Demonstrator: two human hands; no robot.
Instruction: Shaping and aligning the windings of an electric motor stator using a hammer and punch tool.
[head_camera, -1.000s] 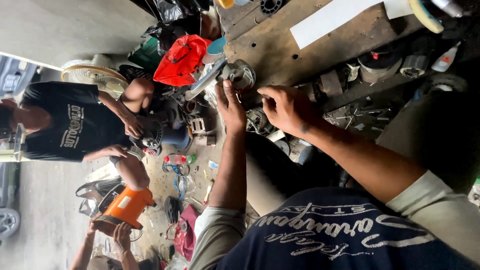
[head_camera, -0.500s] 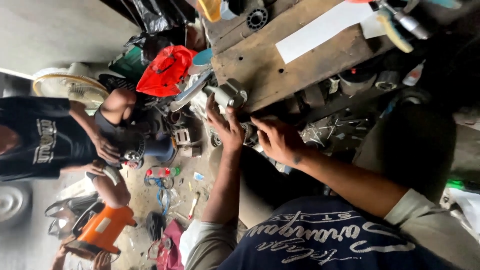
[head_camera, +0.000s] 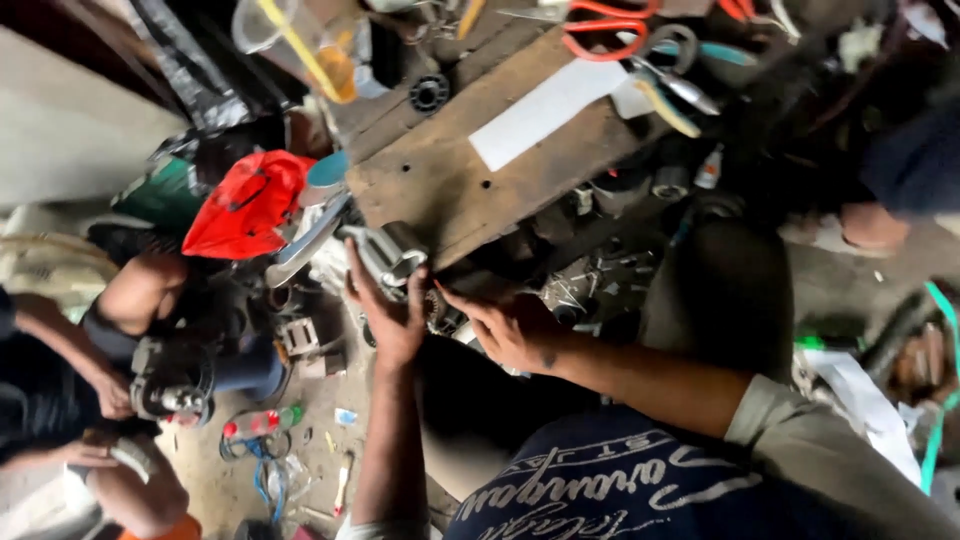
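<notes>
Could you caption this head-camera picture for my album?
Left hand and right hand meet at a metal part beside a wooden board.

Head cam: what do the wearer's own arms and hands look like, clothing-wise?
Both hands are bare, no gloves, rings or watch visible. The left hand and right hand come off bare forearms. Short grey sleeves end near the elbows; the right grey sleeve is the clearer one. They join a dark navy shirt front with pale script lettering. A small dark mark shows on the right hand.
</notes>
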